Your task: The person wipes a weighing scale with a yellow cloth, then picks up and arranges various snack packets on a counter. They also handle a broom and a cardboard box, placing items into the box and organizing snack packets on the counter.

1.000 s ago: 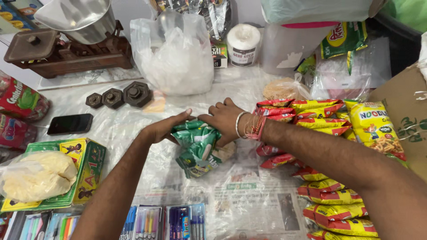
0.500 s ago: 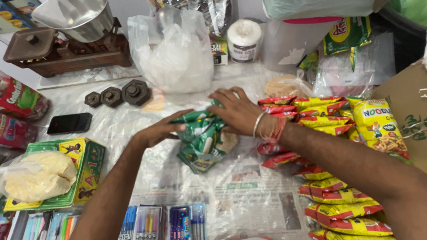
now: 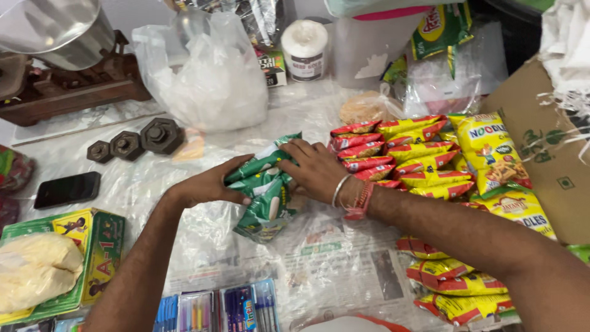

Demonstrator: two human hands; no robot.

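- Glossy green sachets (image 3: 265, 195), a crinkled bundle at centre, lie on clear plastic sheeting (image 3: 153, 184) over newspaper; their count cannot be told.
- Left hand (image 3: 212, 184) clasps the bundle's 9 o'clock side, fingers curled; right hand (image 3: 313, 169) presses its 2 o'clock edge, fingers spread.
- Three hexagonal metal weights (image 3: 129, 142) sit at 10 o'clock.
- A knotted clear bag (image 3: 206, 77) at 12 o'clock holds white grains.
- Shiny red-and-yellow packets (image 3: 393, 154) are stacked at 3 o'clock.

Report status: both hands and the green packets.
Left hand and right hand both gripping green packets. Packets resting on plastic-covered counter. Nothing blocking.
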